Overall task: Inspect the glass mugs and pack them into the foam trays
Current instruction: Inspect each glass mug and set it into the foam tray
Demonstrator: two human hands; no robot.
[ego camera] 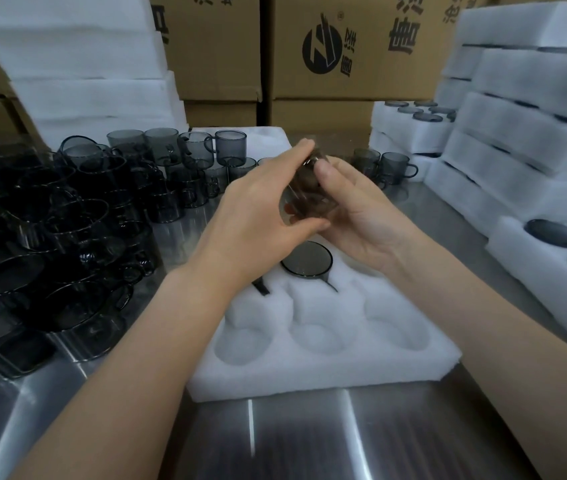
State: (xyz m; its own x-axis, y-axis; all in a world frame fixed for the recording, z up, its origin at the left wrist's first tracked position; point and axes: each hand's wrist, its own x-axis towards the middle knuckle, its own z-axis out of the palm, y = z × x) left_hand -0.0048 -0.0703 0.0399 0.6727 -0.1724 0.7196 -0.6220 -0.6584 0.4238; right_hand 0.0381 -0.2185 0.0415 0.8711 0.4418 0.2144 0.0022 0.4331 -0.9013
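Note:
Both hands hold one smoky grey glass mug (304, 197) above the white foam tray (323, 362). My left hand (258, 216) grips it from the left, fingers over its top and thumb under it. My right hand (355, 206) cups it from the right, thumb on the near rim. The mug lies tilted on its side, mostly hidden by fingers. One mug (307, 259) sits in a tray pocket just below the hands, handle towards me. Another handle (261, 288) shows beside my left wrist. The three nearest pockets hold nothing.
Many loose grey mugs (77, 209) crowd the steel table (275, 434) on the left, and two mugs (384, 166) stand behind the tray. Filled foam trays (517, 161) are stacked at right, bare foam sheets (77, 64) at back left, cardboard boxes (344, 53) behind.

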